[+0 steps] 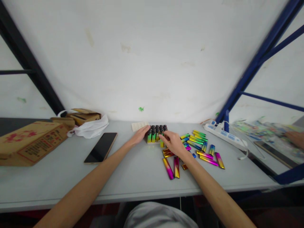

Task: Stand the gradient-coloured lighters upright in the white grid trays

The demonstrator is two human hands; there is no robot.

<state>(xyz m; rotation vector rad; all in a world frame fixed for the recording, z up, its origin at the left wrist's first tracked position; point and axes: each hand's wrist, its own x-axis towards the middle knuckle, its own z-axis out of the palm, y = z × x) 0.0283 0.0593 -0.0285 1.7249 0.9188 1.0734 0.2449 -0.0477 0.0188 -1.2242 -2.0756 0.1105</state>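
Note:
Near the wall, a compact block of upright lighters (154, 136) with black tops and shiny green-yellow bodies stands in rows in a pale tray. Against its left side lies my left hand (140, 134), fingers stretched out along it. My right hand (173, 141) is at the block's front right corner, thumb and fingers closed on a yellow-green metallic lighter case (161, 143). Its upper end is partly hidden by the fingers. Loose metallic cases (199, 136) in green, gold, blue and magenta are scattered right of and below my right hand, some under the forearm.
Behind my left hand is a white gridded tray (139, 126). A dark phone (101, 147) lies to the left, beside a white plastic bag (91, 128) and a cardboard box (35, 141). At the right are a power strip (225, 136), blue frame posts and another person's hand (295, 139).

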